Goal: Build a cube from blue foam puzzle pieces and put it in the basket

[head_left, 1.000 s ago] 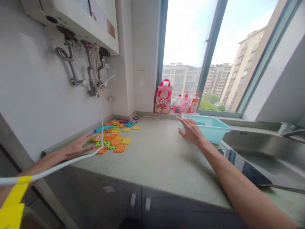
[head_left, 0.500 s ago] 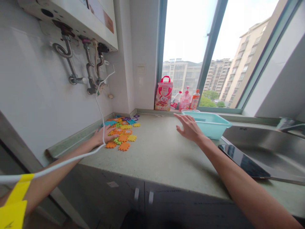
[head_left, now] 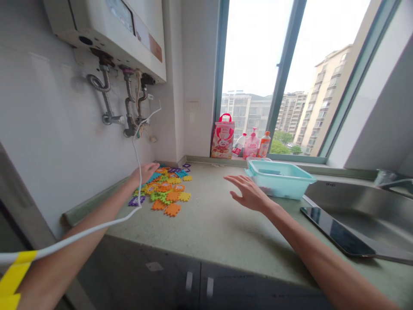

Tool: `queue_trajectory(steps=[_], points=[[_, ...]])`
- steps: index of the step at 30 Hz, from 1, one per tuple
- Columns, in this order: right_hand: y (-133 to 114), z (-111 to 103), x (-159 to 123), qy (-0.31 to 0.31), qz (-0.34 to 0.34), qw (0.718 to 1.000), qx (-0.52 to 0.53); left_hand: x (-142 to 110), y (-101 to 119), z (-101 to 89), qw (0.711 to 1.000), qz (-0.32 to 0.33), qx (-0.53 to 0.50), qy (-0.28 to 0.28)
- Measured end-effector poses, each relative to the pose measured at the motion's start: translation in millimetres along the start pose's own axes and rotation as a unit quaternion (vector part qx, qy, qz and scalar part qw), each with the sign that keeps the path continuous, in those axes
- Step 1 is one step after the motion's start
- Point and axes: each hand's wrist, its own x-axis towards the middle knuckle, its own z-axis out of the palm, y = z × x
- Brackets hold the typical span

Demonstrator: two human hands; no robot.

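Foam puzzle pieces [head_left: 166, 191] lie under the open left hand [head_left: 145, 172]; open right hand [head_left: 247, 193] hovers well apart.

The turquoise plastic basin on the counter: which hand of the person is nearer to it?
Right. The right hand hovers open just left of the turquoise basin, not touching it. The left hand is far across the counter, at the pile of foam puzzle pieces by the wall.

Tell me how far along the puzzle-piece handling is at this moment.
Hardly started. The foam puzzle pieces lie loose in a heap on the countertop. The left hand is at the heap's far edge, holding none visibly; the right hand hovers open beside the turquoise basin. All pieces remain on the counter.
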Motion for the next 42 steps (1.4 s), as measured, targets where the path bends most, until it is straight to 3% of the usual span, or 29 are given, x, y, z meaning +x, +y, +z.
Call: queue_trajectory(steps=[5, 10, 21, 35, 42], points=[[14, -12, -3, 0.006, 0.025, 0.999, -0.022, 13, -28, 30.3, 0.994, -0.020, 0.101, -0.031], [19, -9, -5, -0.010, 0.027, 0.999, -0.026, 8, -43, 37.3, 0.991, -0.020, 0.121, -0.058], [10, -10, -5, -0.044, 0.059, 0.997, 0.001, 13, -44, 51.2, 0.989, -0.040, 0.114, -0.091], [12, -9, -8, -0.052, 0.087, 0.994, 0.041, 14, -45, 49.2, 0.986, -0.048, 0.137, -0.088], [17, -9, -9, -0.064, 0.090, 0.993, 0.028, 15, -44, 50.0, 0.988, -0.017, 0.124, -0.095]])
